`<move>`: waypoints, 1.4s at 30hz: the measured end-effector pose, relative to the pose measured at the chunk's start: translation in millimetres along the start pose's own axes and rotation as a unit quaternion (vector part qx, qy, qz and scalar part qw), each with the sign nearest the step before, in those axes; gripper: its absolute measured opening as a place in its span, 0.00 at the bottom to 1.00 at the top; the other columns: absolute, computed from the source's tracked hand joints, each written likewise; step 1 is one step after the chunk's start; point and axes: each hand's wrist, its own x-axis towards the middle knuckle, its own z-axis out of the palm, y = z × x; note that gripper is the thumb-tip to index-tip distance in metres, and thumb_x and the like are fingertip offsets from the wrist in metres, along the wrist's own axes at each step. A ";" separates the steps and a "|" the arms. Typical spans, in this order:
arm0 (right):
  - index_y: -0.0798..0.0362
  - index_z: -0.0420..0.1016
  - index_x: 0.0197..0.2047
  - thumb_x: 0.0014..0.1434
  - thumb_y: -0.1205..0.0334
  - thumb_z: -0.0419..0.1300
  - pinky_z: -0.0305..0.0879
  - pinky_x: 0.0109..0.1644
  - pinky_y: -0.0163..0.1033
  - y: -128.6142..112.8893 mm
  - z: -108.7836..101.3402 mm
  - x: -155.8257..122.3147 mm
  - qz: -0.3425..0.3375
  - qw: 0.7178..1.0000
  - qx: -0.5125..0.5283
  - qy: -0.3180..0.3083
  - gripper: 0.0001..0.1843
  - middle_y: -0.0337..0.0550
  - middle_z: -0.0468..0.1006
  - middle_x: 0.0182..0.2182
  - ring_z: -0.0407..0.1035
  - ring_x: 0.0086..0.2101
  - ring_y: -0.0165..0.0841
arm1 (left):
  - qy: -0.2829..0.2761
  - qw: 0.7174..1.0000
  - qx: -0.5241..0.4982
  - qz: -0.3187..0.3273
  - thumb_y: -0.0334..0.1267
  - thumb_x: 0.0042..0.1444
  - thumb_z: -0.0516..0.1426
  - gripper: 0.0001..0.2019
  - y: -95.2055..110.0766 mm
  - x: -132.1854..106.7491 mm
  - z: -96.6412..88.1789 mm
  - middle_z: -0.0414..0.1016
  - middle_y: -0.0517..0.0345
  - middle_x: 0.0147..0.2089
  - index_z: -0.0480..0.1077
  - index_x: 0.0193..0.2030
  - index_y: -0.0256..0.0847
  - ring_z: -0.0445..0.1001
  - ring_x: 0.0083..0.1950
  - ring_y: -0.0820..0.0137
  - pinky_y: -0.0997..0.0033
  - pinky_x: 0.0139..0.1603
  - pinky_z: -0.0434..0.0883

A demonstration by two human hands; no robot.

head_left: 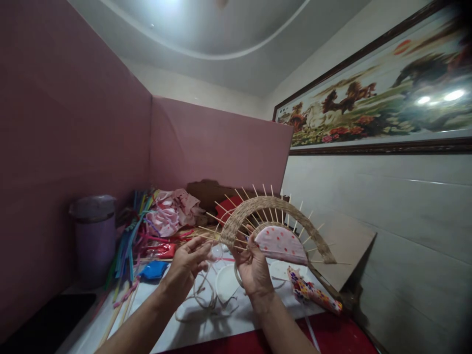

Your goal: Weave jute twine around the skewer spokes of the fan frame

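A half-round woven fan frame [254, 204] stands upright in front of me, with thin sticks radiating past its twisted tan cord band. At its centre is a half-disc covered in pale pink cloth with red dots [280, 243]. My right hand [254, 270] grips the fan at its lower left, thumb against the cloth-covered part. My left hand [188, 263] is beside the fan's left end, fingers apart and loosely bent near the lowest stick tips. Whether its fingertips touch a stick is unclear. Loops of tan cord [201, 297] lie on the table below.
A purple lidded bin [94, 241] stands left, beside colourful fuzzy stems [127, 250] and crumpled pink cloth [169, 211]. A blue packet [154, 269], a red packet [164, 250] and floral cloth [311, 290] lie on the white table covering [158, 334]. Pink panels [217, 142] enclose the back and left.
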 end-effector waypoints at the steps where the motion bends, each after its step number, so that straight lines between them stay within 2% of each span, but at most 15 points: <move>1: 0.47 0.69 0.44 0.51 0.63 0.59 0.63 0.49 0.51 0.6 0.7 -0.6 0.002 1.000 -0.002 -0.002 0.15 0.40 0.77 0.39 0.69 0.43 0.34 | -0.011 1.000 -0.001 -0.003 0.33 0.41 0.63 0.18 0.3 -0.2 -0.5 0.74 0.50 0.44 0.68 0.42 0.38 0.74 0.34 0.72 0.82 0.22 0.64; 4: 0.49 0.69 0.44 0.51 0.62 0.59 0.63 0.49 0.52 2.6 3.8 -2.4 0.009 1.000 -0.004 -0.019 0.15 0.41 0.77 0.40 0.69 0.43 0.34 | -0.033 0.999 -0.011 -0.026 0.32 0.41 0.63 0.15 -0.9 1.7 -4.1 0.74 0.50 0.43 0.68 0.38 0.37 0.74 0.41 0.68 0.84 0.19 0.62; 7: 0.49 0.69 0.43 0.51 0.63 0.59 0.62 0.50 0.52 5.5 6.1 -4.2 0.014 0.999 -0.002 -0.029 0.14 0.41 0.77 0.39 0.69 0.43 0.34 | -0.033 0.997 -0.046 -0.050 0.31 0.42 0.62 0.11 -4.8 4.4 -7.9 0.75 0.49 0.39 0.68 0.34 0.36 0.75 0.37 0.69 0.84 0.16 0.60; 9: 0.49 0.69 0.43 0.51 0.64 0.59 0.61 0.51 0.52 7.4 6.9 -5.4 0.018 0.999 0.002 -0.036 0.14 0.40 0.77 0.38 0.70 0.42 0.34 | -0.027 0.996 -0.063 -0.054 0.30 0.41 0.63 0.10 -7.8 5.0 -8.8 0.75 0.50 0.35 0.68 0.32 0.36 0.74 0.32 0.71 0.84 0.17 0.62; 13: 0.49 0.69 0.43 0.52 0.65 0.59 0.60 0.53 0.50 9.2 8.6 -7.4 0.022 0.998 0.010 -0.051 0.13 0.38 0.77 0.38 0.70 0.41 0.32 | -0.002 0.998 -0.057 -0.038 0.30 0.40 0.63 0.08 -12.9 3.6 -6.0 0.72 0.57 0.22 0.68 0.28 0.34 0.66 0.18 0.81 0.84 0.16 0.60; 17: 0.48 0.69 0.43 0.51 0.64 0.59 0.63 0.50 0.49 8.4 9.8 -7.8 0.016 0.999 -0.006 -0.046 0.14 0.38 0.77 0.37 0.70 0.41 0.32 | 0.025 0.998 -0.037 -0.044 0.32 0.36 0.64 0.11 -15.3 2.0 -1.0 0.68 0.60 0.17 0.69 0.29 0.34 0.62 0.16 0.81 0.85 0.14 0.52; 24: 0.50 0.69 0.44 0.52 0.64 0.59 0.66 0.47 0.48 8.8 6.9 -6.7 0.028 0.999 -0.004 -0.029 0.14 0.40 0.77 0.37 0.70 0.42 0.34 | 0.026 0.999 0.032 0.019 0.41 0.38 0.63 0.13 -16.1 3.3 -2.1 0.58 0.67 0.11 0.69 0.26 0.33 0.48 0.12 0.85 0.82 0.13 0.40; 30: 0.51 0.70 0.43 0.52 0.62 0.59 0.68 0.44 0.48 9.4 3.9 -4.8 0.033 0.999 -0.030 -0.004 0.13 0.42 0.77 0.37 0.70 0.43 0.35 | 0.025 0.995 0.093 0.002 0.45 0.37 0.63 0.15 -17.9 8.6 -7.6 0.59 0.64 0.09 0.70 0.24 0.33 0.48 0.11 0.84 0.81 0.14 0.41; 32: 0.51 0.70 0.42 0.52 0.62 0.58 0.67 0.45 0.48 9.6 4.0 -4.1 0.030 0.999 -0.034 0.001 0.12 0.42 0.78 0.36 0.70 0.42 0.35 | 0.028 0.995 0.095 -0.011 0.45 0.35 0.64 0.16 -18.9 10.0 -8.9 0.63 0.62 0.10 0.70 0.24 0.34 0.49 0.10 0.84 0.81 0.13 0.41; 36: 0.51 0.70 0.41 0.52 0.63 0.58 0.68 0.44 0.47 10.1 5.6 -4.3 0.032 0.999 -0.032 0.008 0.11 0.42 0.78 0.36 0.70 0.42 0.34 | 0.063 0.995 0.068 -0.020 0.44 0.31 0.65 0.17 -19.5 9.1 -8.2 0.74 0.51 0.23 0.70 0.25 0.34 0.65 0.16 0.76 0.83 0.12 0.47; 38: 0.50 0.70 0.42 0.52 0.64 0.58 0.68 0.44 0.47 10.4 6.0 -4.7 0.035 0.999 -0.015 0.006 0.12 0.42 0.78 0.36 0.70 0.42 0.35 | 0.066 0.996 0.050 -0.027 0.43 0.29 0.66 0.17 -19.0 7.6 -6.4 0.74 0.53 0.23 0.69 0.25 0.35 0.66 0.17 0.75 0.82 0.12 0.50; 40: 0.50 0.70 0.43 0.53 0.64 0.58 0.68 0.44 0.47 11.0 5.1 -4.1 0.035 0.999 0.007 0.006 0.12 0.41 0.78 0.36 0.70 0.41 0.35 | 0.075 0.997 0.026 -0.025 0.42 0.29 0.66 0.16 -18.4 6.5 -4.5 0.69 0.60 0.19 0.69 0.24 0.37 0.62 0.15 0.78 0.82 0.13 0.54; 42: 0.49 0.69 0.44 0.52 0.64 0.58 0.68 0.42 0.48 12.2 2.9 -2.5 0.037 0.999 0.021 0.007 0.14 0.42 0.78 0.35 0.71 0.40 0.35 | 0.109 0.994 0.010 -0.022 0.41 0.28 0.67 0.16 -18.5 5.9 -3.1 0.67 0.63 0.18 0.70 0.25 0.38 0.62 0.17 0.79 0.82 0.16 0.58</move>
